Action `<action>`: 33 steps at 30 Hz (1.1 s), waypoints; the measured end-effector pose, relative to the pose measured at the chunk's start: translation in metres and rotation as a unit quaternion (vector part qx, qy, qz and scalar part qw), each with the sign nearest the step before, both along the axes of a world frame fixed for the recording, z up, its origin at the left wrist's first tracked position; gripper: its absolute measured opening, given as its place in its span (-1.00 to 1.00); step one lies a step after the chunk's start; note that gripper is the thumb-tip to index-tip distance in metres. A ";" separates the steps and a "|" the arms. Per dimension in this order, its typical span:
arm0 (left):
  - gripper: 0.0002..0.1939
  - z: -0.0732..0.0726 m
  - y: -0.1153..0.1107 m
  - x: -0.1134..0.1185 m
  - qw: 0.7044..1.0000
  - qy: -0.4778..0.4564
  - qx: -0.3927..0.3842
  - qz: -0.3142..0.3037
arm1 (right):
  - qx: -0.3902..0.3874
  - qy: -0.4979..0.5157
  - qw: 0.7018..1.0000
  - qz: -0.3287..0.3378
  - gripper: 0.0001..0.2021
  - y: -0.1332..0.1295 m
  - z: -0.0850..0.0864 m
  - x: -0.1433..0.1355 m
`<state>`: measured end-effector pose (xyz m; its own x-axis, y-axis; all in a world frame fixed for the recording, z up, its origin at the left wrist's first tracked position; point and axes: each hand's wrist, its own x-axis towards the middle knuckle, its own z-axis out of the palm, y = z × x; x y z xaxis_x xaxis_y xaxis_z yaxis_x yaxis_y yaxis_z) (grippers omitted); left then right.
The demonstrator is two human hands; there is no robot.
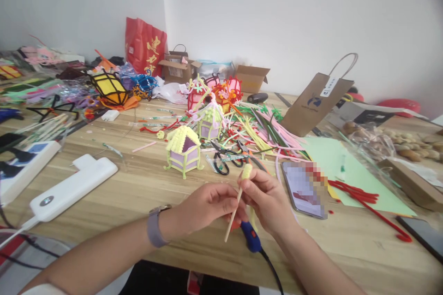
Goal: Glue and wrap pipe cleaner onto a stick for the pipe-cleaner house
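Observation:
My left hand (221, 203) pinches a thin wooden stick (232, 217), which slants with its bare end toward me. At the stick's upper end, my right hand (268, 198) has its thumb and fingers closed on a pale yellow pipe cleaner (247, 171) coiled around it. Under my hands lies a blue-handled tool (251, 237) with a black cord; its far end is hidden. Just beyond stands a small pipe-cleaner house (183, 152) with lilac walls and a yellow roof. Black-handled scissors (226, 156) rest to its right.
A phone (304, 190) lies right of my hands, beside red pipe cleaners (360, 193) on green paper (332, 156). A white power bank (74, 188) and power strip (29, 170) sit at left. Behind are loose pipe cleaners (256, 131), a second little house (209, 122) and a paper bag (316, 103).

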<state>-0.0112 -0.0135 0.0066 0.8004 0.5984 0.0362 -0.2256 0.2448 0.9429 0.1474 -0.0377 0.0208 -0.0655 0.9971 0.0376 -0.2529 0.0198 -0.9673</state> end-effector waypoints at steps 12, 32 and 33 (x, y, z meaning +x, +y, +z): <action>-0.59 -0.001 0.001 -0.003 0.999 -0.006 -0.023 -0.027 | 0.030 -0.037 0.999 0.013 -0.70 0.004 0.001 0.003; -0.65 0.002 0.003 -0.005 1.000 0.018 0.002 0.014 | -0.003 -0.034 0.999 0.017 -0.65 0.006 0.000 0.005; -0.64 0.002 0.002 -0.005 1.000 0.007 -0.008 0.000 | -0.006 -0.027 0.999 0.023 -0.65 0.006 0.000 0.004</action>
